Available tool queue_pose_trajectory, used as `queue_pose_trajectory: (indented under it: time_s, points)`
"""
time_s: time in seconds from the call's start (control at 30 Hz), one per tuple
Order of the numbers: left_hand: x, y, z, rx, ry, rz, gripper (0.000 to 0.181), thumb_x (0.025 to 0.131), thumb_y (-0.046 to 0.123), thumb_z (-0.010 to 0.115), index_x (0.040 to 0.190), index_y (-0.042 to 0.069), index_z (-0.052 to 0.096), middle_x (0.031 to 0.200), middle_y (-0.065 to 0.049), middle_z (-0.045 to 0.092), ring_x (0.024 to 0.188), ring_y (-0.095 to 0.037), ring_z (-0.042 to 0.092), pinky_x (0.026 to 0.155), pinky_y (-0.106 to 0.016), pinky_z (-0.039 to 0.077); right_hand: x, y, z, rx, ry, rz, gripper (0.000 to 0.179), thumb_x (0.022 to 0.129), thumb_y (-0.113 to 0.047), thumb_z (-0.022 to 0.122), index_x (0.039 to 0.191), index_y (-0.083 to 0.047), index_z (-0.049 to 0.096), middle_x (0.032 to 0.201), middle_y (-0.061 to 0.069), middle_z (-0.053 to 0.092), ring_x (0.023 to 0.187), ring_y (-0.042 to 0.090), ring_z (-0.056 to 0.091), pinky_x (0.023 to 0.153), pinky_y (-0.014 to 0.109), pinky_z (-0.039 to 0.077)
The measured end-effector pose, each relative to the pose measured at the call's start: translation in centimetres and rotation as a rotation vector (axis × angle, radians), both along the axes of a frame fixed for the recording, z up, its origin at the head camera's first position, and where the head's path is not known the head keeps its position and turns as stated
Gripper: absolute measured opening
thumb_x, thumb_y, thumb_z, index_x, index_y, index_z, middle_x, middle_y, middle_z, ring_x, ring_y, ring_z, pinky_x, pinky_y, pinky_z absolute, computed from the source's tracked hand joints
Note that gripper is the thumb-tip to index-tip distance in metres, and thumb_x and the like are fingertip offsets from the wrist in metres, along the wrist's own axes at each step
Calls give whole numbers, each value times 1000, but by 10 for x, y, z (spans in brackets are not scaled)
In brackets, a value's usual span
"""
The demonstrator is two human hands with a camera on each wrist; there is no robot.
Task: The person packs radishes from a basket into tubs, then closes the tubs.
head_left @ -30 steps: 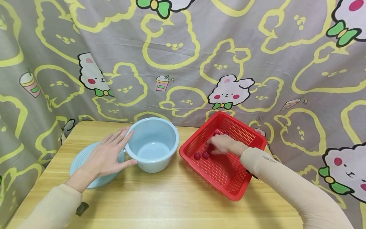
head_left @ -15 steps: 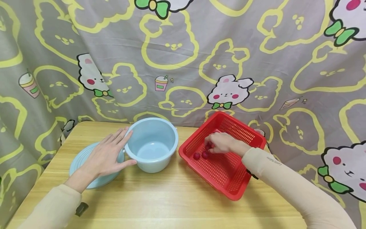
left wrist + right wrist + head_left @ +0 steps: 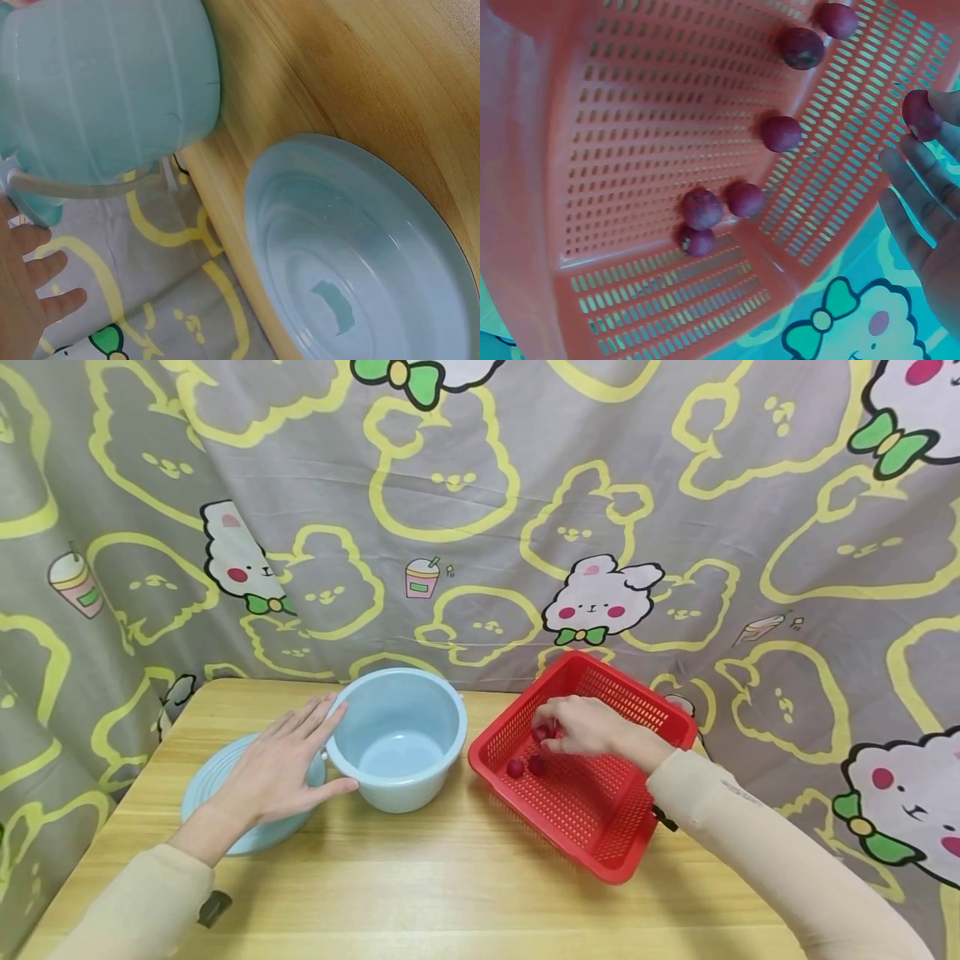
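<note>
Fingers of our right hand pinch one red fruit over the basket, right of centre; our left hand is beside the blue pail, fingers straight.

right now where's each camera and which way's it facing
Head: on head, facing forward and down at the table; left hand and right hand show.
Left wrist: on that wrist, facing bucket and lid; left hand shows.
Right wrist: on that wrist, facing into basket; right hand shows.
Head and right wrist share the basket.
</note>
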State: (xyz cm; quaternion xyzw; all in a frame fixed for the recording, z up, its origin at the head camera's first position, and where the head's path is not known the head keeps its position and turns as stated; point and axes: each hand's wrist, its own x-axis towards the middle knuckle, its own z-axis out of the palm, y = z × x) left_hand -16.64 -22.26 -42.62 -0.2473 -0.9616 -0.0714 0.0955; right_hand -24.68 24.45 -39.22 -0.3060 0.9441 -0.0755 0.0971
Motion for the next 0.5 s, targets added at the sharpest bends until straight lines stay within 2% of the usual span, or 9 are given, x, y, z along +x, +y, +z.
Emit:
queue_pose_trajectory:
  time_s: [0.1, 0.5]
  points:
    - [0, 0, 0, 1, 3, -1, 110, 89, 75, 65, 169, 11, 25, 175, -16, 29, 159, -43, 35, 124, -64, 37, 3, -1, 5, -18, 8, -13, 24, 89, -24, 83, 112, -24, 75, 98, -7, 69, 90, 17, 65, 78, 29, 56]
    - [-1, 0, -1, 2, 1, -2, 110, 89, 75, 65, 169, 10, 25, 175, -17, 29, 159, -43, 35, 124, -65, 37, 12, -1, 20, -123, 57, 8, 26, 89, -22, 84, 114, -27, 76, 98, -10, 69, 87, 8, 60, 78, 27, 55]
